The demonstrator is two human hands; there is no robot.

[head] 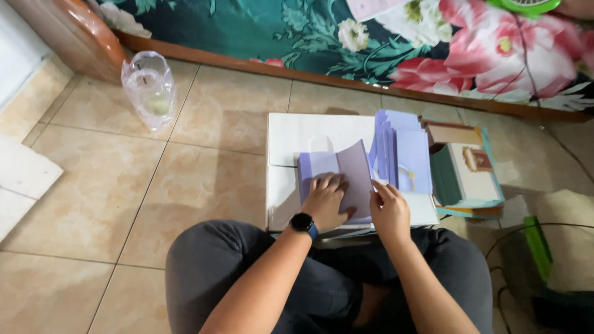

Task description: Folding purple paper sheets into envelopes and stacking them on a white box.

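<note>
Sitting cross-legged on the tiled floor (204, 124), white board (309, 133) pulled against my knees as a work surface so the fold gets a hard, flat backing. Lavender sheet (337, 176) lies on the board, right half lifted mid-fold. My left hand (325, 201) is spread flat on it, fingers apart, pinning it down. My right hand (390, 210) pinches the raised flap's edge, fingertips together. Folded lavender pieces (402, 154) stand upright just right of it, within reach. Beside them: stacked boxes (467, 176), teal sides, cream lid with an arched brown picture. Clear plastic bag (148, 86) sits well apart, upper left.
</note>
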